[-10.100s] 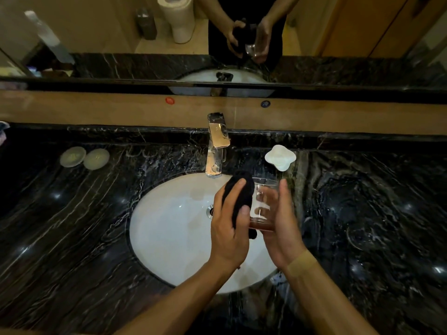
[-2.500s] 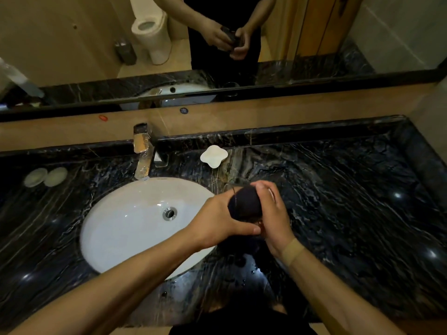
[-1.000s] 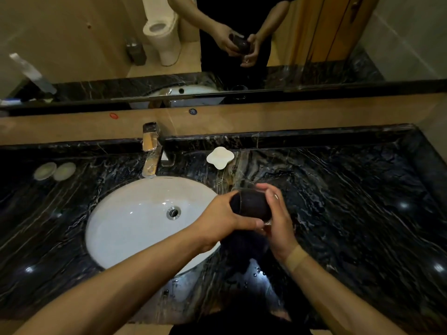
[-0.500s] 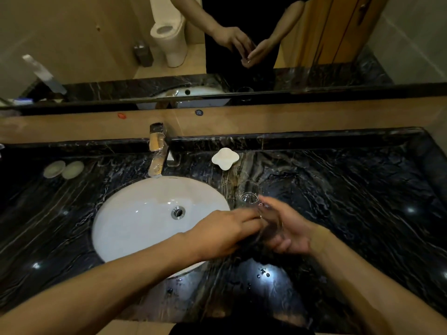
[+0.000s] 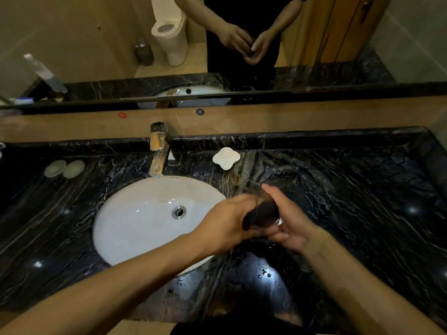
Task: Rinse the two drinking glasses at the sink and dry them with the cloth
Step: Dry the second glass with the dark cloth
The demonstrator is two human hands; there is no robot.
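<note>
My right hand (image 5: 290, 228) cradles a clear drinking glass (image 5: 278, 222) on its side above the black marble counter, right of the sink; its fingers curl under the glass. A dark cloth (image 5: 262, 212) covers most of the glass. My left hand (image 5: 229, 221) grips that cloth against the glass from the left. Just beyond my hands a second clear glass (image 5: 249, 188) shows only faintly against the dark marble and seems to stand on the counter.
The white oval sink (image 5: 135, 221) lies to the left, with a chrome tap (image 5: 158, 151) behind it. A white soap dish (image 5: 226, 157) sits at the back, two pale round coasters (image 5: 64, 168) at far left. Water drops (image 5: 263, 274) dot the counter's front edge. A mirror runs behind.
Over the last second my hands dropped lower toward the counter and my right hand turned palm-up under the glass. The cloth now covers the glass again.
</note>
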